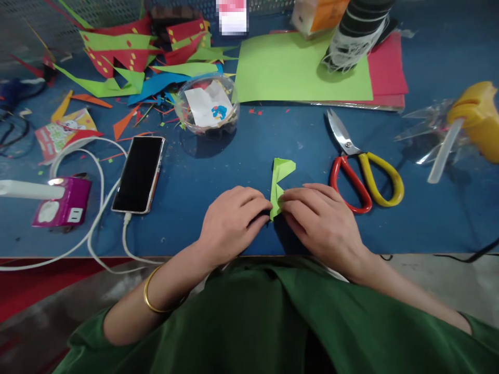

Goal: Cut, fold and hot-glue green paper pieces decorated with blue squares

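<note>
A small folded piece of light green paper (277,179) stands out against the blue table, between my two hands. My left hand (236,221) has its fingers pressed together, with the fingertips at the lower left edge of the paper. From the other side my right hand (322,218) pinches the paper's lower right part between thumb and fingers. The paper's upper end, with a pointed flap to the right, is uncovered. Scissors (349,150) with one red and one yellow handle lie just beyond my right hand, blades apart slightly.
A phone (139,175) with a white cable and a purple box (64,201) are at left. Behind are a clear bowl (208,106), paper scraps, red-and-green paper shapes (117,49), green sheets (280,67) and a black thread cone (356,34). A yellow tool (475,122) is at right.
</note>
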A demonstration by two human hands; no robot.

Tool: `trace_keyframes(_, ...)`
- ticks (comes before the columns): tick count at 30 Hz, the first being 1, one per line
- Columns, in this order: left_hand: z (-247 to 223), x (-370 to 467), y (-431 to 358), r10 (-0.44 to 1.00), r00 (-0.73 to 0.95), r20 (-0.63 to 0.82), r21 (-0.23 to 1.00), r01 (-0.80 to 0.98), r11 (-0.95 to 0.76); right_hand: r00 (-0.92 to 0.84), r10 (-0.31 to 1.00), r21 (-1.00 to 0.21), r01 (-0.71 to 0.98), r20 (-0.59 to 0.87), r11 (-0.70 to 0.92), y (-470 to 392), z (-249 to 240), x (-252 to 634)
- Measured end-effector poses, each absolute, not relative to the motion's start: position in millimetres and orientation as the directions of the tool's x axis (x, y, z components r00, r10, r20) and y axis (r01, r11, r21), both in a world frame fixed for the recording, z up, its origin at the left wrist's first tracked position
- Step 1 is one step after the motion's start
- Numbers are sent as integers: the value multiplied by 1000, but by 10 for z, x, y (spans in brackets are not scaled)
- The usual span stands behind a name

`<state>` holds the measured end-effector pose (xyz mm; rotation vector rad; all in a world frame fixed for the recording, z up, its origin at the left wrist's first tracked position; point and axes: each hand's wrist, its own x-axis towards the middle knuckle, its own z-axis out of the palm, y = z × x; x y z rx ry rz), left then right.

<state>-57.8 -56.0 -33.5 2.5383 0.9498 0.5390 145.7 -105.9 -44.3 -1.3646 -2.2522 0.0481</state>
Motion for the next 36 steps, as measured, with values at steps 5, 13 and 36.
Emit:
trace_keyframes(5, -388, -541, -541, 644, 720, 259, 409, 522, -748, -289, 865, -371, 813, 410, 448, -1071, -420, 1451)
trace_keyframes(13, -388, -491, -513, 780, 599, 183, 583, 572, -577, -161, 939, -461, 838, 303, 293, -1078, -426, 1461)
trace_keyframes(36, -296, -368, -466, 849, 527, 43, 560, 691, -457, -97, 968, -444, 875, 231, 194, -1075, -439, 1407)
